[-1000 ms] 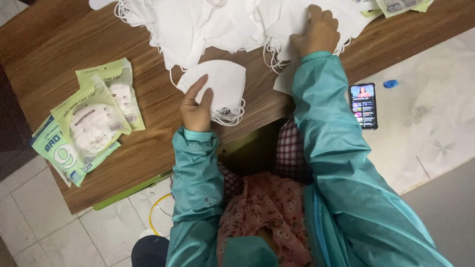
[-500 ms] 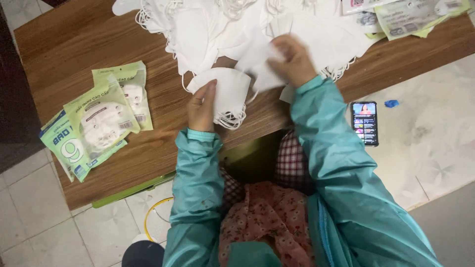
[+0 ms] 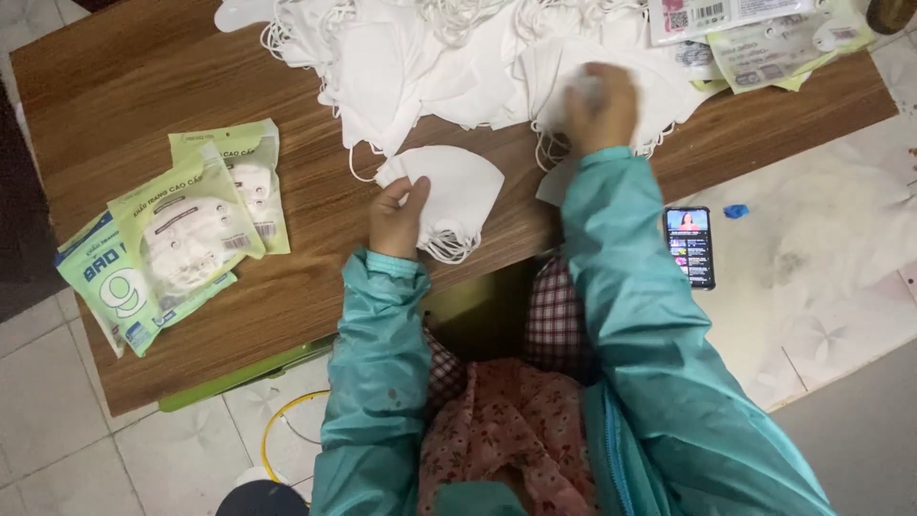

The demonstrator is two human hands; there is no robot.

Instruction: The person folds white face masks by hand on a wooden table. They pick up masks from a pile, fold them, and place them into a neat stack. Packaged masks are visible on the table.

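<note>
A folded white mask (image 3: 457,196) is pinched at its left edge by the fingers (image 3: 406,191) of the left hand (image 3: 394,218), flat on the worktop (image 3: 315,277). It is judged light, soft and limp; the folded edge offers the best hold. The right hand (image 3: 600,107), blurred, rests on the mask pile (image 3: 458,57) beyond; its grip cannot be told. Sealed green packets (image 3: 181,239) lie well to the left.

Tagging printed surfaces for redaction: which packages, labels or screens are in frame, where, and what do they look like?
Green mask packets: left on the wooden table, flat overlapping pouches, pale green with clear windows showing white masks.
Blue-green packet: under that fan, at the table's left edge.
Packets at top right: pale green and white, with barcode labels.
Phone: on the floor, right of the teal sleeve, screen lit.
</note>
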